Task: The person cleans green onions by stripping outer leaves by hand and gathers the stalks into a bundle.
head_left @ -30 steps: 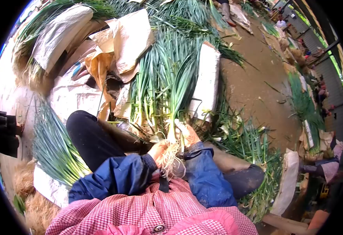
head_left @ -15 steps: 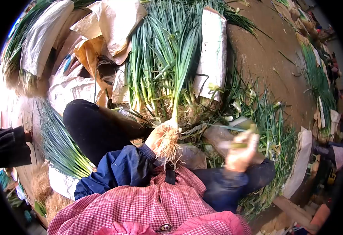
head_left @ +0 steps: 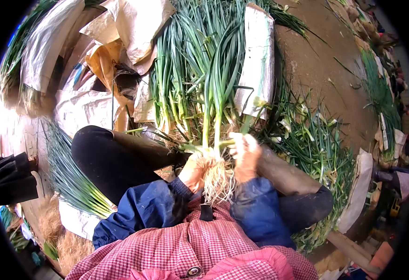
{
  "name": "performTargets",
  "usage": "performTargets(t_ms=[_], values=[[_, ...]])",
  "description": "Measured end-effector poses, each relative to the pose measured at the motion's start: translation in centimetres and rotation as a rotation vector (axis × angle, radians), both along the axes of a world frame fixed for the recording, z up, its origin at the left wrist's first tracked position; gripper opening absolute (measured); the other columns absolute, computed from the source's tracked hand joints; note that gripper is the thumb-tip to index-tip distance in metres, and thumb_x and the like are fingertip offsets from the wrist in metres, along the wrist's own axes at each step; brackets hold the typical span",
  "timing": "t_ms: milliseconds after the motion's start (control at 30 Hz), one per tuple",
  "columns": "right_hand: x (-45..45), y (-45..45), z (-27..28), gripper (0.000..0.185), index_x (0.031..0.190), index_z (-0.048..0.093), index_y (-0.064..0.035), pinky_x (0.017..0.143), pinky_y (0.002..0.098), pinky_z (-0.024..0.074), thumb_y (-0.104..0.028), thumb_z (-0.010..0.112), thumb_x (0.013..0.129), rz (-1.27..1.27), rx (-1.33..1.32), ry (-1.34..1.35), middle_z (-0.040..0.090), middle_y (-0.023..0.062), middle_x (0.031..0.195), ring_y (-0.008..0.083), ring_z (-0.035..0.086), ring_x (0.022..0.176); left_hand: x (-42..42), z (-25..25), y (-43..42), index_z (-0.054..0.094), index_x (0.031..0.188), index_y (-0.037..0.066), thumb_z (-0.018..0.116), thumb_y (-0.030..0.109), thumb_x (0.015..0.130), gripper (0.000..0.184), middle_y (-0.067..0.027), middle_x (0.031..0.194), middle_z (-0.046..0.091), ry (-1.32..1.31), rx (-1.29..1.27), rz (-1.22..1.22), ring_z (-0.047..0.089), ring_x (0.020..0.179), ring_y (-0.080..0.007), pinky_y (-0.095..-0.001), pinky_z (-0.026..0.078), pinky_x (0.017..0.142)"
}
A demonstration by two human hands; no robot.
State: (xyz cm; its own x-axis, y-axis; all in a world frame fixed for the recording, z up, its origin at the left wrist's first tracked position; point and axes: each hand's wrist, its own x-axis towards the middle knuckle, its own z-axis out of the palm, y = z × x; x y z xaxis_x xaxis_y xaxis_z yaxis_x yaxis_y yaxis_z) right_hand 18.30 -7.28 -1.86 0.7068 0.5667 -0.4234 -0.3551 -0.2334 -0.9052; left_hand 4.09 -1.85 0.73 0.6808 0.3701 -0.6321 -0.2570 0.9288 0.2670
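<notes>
My left hand (head_left: pixel 193 171) is closed around the lower ends of green onions (head_left: pixel 206 126), just above their pale, bushy roots (head_left: pixel 219 183). Two stalks rise from it, their leaves reaching up over the pile beyond. Close beside it, my right hand (head_left: pixel 245 156) is pinched on an outer leaf (head_left: pixel 226 142) that comes off sideways at the stalk base. Part of that leaf shows above the fingers. Right behind both hands lies a thick heap of green onions (head_left: pixel 171 88), roots toward me.
Loose leaves and trimmings (head_left: pixel 319 161) are heaped to the right. A green onion bundle (head_left: pixel 76 168) lies left of my bent knee. White sacking (head_left: pixel 256 60) flanks the heap, and crumpled sacks (head_left: pixel 90 109) lie at the left. A person's dark sleeve (head_left: pixel 10 177) shows at the far left.
My right hand has come left from over the trimmings to the stalk base and now grips a leaf there. The held stalks have spread into two and shifted slightly right.
</notes>
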Motion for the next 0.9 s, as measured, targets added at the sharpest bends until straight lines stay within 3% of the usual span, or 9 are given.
performTargets(t_ms=[167, 200, 267, 367, 533, 633, 700, 867, 900], values=[[7.6, -6.3, 0.6, 0.037, 0.114, 0.049, -0.0008, 0.054, 0.0191, 0.0454, -0.03, 0.048, 0.09, -0.359, 0.604, 0.426, 0.057, 0.0061, 0.095, 0.0101, 0.055, 0.075, 0.1, -0.9, 0.4, 0.052, 0.095, -0.001, 0.058, -0.003, 0.078, 0.018, -0.0097, 0.082, 0.061, -0.04, 0.04, 0.068, 0.062, 0.071, -0.0179, -0.03, 0.054, 0.062], [7.1, -6.7, 1.4, 0.045, 0.119, 0.045, -0.0006, 0.064, 0.0223, 0.0491, -0.035, 0.049, 0.089, -0.421, 0.346, 0.292, 0.056, 0.0079, 0.098, 0.0109, 0.054, 0.082, 0.5, -0.5, 0.4, 0.052, 0.094, -0.001, 0.057, -0.004, 0.078, 0.018, -0.0094, 0.081, 0.06, 0.087, 0.077, 0.036, 0.062, 0.07, -0.0181, -0.0299, 0.054, 0.06], [4.1, -4.5, 6.1, 0.039, 0.111, 0.048, -0.0001, 0.06, 0.0256, 0.0478, -0.031, 0.052, 0.089, 0.031, 0.11, 0.216, 0.056, 0.0084, 0.092, 0.014, 0.054, 0.075, 0.6, -0.5, 0.2, 0.051, 0.093, 0.0, 0.058, -0.007, 0.076, 0.019, -0.0085, 0.081, 0.059, 0.156, 0.275, -0.069, 0.06, 0.068, -0.015, -0.0268, 0.053, 0.058], [0.1, -1.2, 4.0, 0.02, 0.099, 0.057, -0.0003, 0.056, 0.0218, 0.0427, -0.013, 0.058, 0.083, 0.734, -0.128, -0.702, 0.058, 0.0039, 0.086, 0.0096, 0.05, 0.063, 1.2, -1.0, -0.9, 0.052, 0.094, 0.001, 0.062, -0.01, 0.071, 0.028, -0.0044, 0.084, 0.059, 0.204, 0.622, -0.238, 0.058, 0.072, -0.0106, -0.0241, 0.05, 0.064], [1.3, -1.3, 5.1, 0.015, 0.083, 0.057, -0.0024, 0.054, 0.0229, 0.0495, -0.015, 0.053, 0.088, 0.238, 0.343, 0.368, 0.054, 0.0015, 0.063, 0.0135, 0.055, 0.049, -1.3, 0.2, 2.4, 0.053, 0.095, 0.001, 0.065, -0.007, 0.07, 0.029, -0.0037, 0.086, 0.059, 0.172, 0.393, -0.202, 0.057, 0.077, -0.0106, -0.0239, 0.048, 0.068], [6.7, -1.5, 4.3, 0.017, 0.1, 0.054, -0.0029, 0.057, 0.0249, 0.0516, -0.016, 0.05, 0.089, 0.335, 0.582, 0.89, 0.062, 0.0133, 0.095, 0.0182, 0.061, 0.077, -1.7, 5.7, 4.7, 0.051, 0.098, 0.0, 0.066, -0.004, 0.07, 0.032, -0.011, 0.093, 0.06, 0.115, 0.399, 0.025, 0.061, 0.076, -0.0153, -0.0255, 0.051, 0.065], [5.0, -0.6, 5.3, 0.02, 0.107, 0.052, -0.0011, 0.072, 0.0305, 0.0519, -0.009, 0.046, 0.09, 0.319, 0.076, 0.073, 0.055, 0.0173, 0.114, 0.024, 0.06, 0.088, -2.4, 8.0, 6.4, 0.04, 0.117, 0.001, 0.071, 0.005, 0.068, 0.058, -0.0154, 0.1, 0.058, -0.034, 0.522, 0.045, 0.059, 0.064, -0.0153, -0.0261, 0.053, 0.061], [7.5, 8.1, -0.2, 0.043, 0.129, 0.041, -0.0082, 0.072, 0.0224, 0.0499, 0.003, 0.033, 0.088, 0.628, -0.019, -0.994, 0.052, 0.0107, 0.123, 0.0129, 0.058, 0.091, -2.4, 6.9, 10.3, 0.048, 0.103, 0.003, 0.065, 0.012, 0.078, 0.032, -0.0107, 0.092, 0.054, 0.021, 0.711, 0.276, 0.044, 0.05, -0.008, -0.0187, 0.038, 0.045], [8.2, 9.8, 0.0, 0.048, 0.135, 0.032, -0.0122, 0.072, 0.0283, 0.0492, -0.001, 0.032, 0.088, 0.912, -0.713, -0.971, 0.056, 0.0116, 0.116, 0.0162, 0.057, 0.087, -1.7, 6.4, 10.9, 0.048, 0.105, 0.004, 0.064, 0.015, 0.08, 0.032, -0.0087, 0.089, 0.053, 0.099, 0.778, 0.319, 0.041, 0.047, -0.0069, -0.0189, 0.035, 0.043]])
